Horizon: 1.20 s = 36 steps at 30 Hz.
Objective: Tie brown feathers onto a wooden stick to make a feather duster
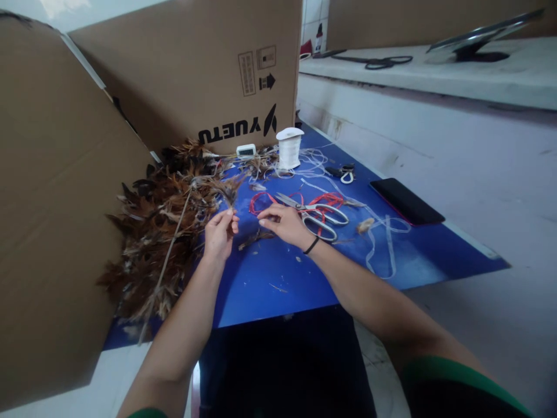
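My left hand (pixel 220 233) is closed in a pinch on the base of a small brown feather bunch (pixel 230 193), whose tips point up and away from me. A short gap to the right separates it from my right hand (pixel 285 223), which has its thumb and fingertips drawn together; whatever they hold, if anything, is too small to make out. Large scissors (pixel 319 217) with pale handles lie right beside that hand, over tangled red ribbon (pixel 328 201). Below the fingers, a few loose feathers (pixel 255 238) rest on the blue tabletop (pixel 278 290).
A heap of brown feathers (pixel 161 232) fills the left side, against cardboard panels (pixel 187 69). Behind stand a white ribbon spool (pixel 289 151) and a small digital display (pixel 246 150). Black snips (pixel 342 172), loose white ribbon (pixel 389 249) and a phone (pixel 407 200) lie to the right.
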Each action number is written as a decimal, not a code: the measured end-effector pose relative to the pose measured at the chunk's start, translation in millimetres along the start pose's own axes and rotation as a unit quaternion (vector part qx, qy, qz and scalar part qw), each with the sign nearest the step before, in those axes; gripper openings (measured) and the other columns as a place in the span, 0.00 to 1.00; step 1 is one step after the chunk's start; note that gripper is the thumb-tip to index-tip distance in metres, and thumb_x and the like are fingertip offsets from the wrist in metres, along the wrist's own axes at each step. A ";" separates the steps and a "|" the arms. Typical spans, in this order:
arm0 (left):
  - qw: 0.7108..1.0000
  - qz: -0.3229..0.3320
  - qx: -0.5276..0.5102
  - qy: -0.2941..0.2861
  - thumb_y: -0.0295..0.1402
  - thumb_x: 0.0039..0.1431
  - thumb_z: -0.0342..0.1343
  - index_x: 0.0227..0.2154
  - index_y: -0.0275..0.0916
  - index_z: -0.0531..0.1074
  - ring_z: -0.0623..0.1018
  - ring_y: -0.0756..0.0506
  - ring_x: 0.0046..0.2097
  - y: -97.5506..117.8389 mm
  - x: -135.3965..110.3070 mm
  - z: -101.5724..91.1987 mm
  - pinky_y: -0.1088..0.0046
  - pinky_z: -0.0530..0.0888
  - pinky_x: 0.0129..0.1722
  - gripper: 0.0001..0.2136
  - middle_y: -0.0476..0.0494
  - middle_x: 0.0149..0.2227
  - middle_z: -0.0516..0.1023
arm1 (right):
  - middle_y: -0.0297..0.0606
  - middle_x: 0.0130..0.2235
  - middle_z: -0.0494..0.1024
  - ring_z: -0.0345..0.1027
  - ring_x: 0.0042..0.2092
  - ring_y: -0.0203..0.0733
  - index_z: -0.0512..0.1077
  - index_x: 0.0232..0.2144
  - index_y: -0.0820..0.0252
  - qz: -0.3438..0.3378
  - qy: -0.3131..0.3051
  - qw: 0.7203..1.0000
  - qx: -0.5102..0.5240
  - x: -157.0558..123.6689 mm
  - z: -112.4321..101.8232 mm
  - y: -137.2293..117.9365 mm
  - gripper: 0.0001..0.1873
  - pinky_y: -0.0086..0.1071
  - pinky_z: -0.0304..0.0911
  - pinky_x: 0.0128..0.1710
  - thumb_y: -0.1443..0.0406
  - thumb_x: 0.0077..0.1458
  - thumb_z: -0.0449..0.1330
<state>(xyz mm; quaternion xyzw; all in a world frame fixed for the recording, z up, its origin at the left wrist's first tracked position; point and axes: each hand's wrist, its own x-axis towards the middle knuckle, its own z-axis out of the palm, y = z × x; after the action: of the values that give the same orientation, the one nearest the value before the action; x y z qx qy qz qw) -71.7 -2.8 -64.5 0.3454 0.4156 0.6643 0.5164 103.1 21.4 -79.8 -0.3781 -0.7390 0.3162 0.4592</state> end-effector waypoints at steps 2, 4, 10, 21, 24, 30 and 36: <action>1.000 0.012 -0.008 0.018 0.32 0.40 0.65 0.26 0.32 0.74 0.66 0.58 0.19 2.4 2.9 -2.7 0.83 0.62 0.17 0.10 0.49 0.20 0.71 | 0.36 0.34 0.73 0.64 0.37 0.37 0.75 0.32 0.59 -0.070 -0.044 0.994 -0.075 -2.6 1.4 0.5 0.05 0.35 0.58 0.41 0.68 0.49 0.61; 1.000 0.013 -0.005 0.026 0.32 0.40 0.65 0.26 0.32 0.74 0.66 0.58 0.19 2.9 4.8 -4.5 0.83 0.62 0.17 0.10 0.49 0.20 0.71 | 0.37 0.38 0.73 0.62 0.41 0.39 0.75 0.36 0.58 -0.114 -0.088 0.979 -0.147 -6.2 6.2 0.1 0.08 0.36 0.55 0.45 0.67 0.51 0.61; 0.999 -0.012 0.030 0.015 0.34 0.40 0.65 0.27 0.31 0.74 0.66 0.57 0.18 -3.3 6.8 -7.3 0.83 0.63 0.17 0.12 0.49 0.20 0.71 | 0.39 0.38 0.71 0.58 0.42 0.42 0.72 0.31 0.59 -0.119 -0.185 0.929 -0.297 -15.1 23.3 -3.0 0.03 0.35 0.51 0.40 0.67 0.53 0.59; 0.991 -0.029 0.125 -0.025 0.38 0.40 0.64 0.25 0.31 0.74 0.68 0.55 0.19 -9.2 4.5 -8.8 0.79 0.64 0.18 0.13 0.47 0.21 0.73 | 0.37 0.34 0.75 0.68 0.35 0.38 0.71 0.39 0.58 -0.076 0.008 0.990 -0.115 -5.2 0.1 -3.5 0.11 0.33 0.61 0.37 0.68 0.58 0.49; 0.987 -0.027 0.153 -0.050 0.39 0.41 0.64 0.24 0.31 0.74 0.68 0.54 0.18 -11.2 2.4 -7.6 0.78 0.66 0.18 0.13 0.46 0.21 0.73 | 0.39 0.38 0.76 0.69 0.39 0.40 0.72 0.41 0.58 -0.120 0.026 0.983 -0.138 -4.8 -2.5 -2.5 0.14 0.35 0.62 0.42 0.68 0.59 0.48; 0.978 -0.020 0.191 -0.076 0.39 0.43 0.63 0.24 0.31 0.74 0.70 0.53 0.18 -13.7 -0.7 -6.4 0.76 0.69 0.19 0.14 0.45 0.21 0.74 | 0.44 0.36 0.74 0.66 0.40 0.43 0.73 0.39 0.63 -0.166 0.012 0.952 -0.256 -5.1 -2.3 -1.9 0.15 0.37 0.62 0.43 0.69 0.61 0.46; 0.974 -0.005 0.213 -0.076 0.40 0.45 0.62 0.24 0.31 0.74 0.70 0.52 0.18 -15.8 0.6 -7.3 0.76 0.70 0.19 0.14 0.46 0.19 0.73 | 0.44 0.34 0.72 0.64 0.40 0.44 0.73 0.37 0.61 -0.170 -0.002 0.940 -0.297 -5.9 -4.1 -5.7 0.15 0.39 0.60 0.43 0.69 0.61 0.45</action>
<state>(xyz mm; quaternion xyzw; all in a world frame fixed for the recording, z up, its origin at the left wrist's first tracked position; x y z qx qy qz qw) -72.0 -1.7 -81.9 0.4944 0.5090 0.5299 0.4645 107.0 13.9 -76.2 -0.3650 -0.8535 0.0003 0.3720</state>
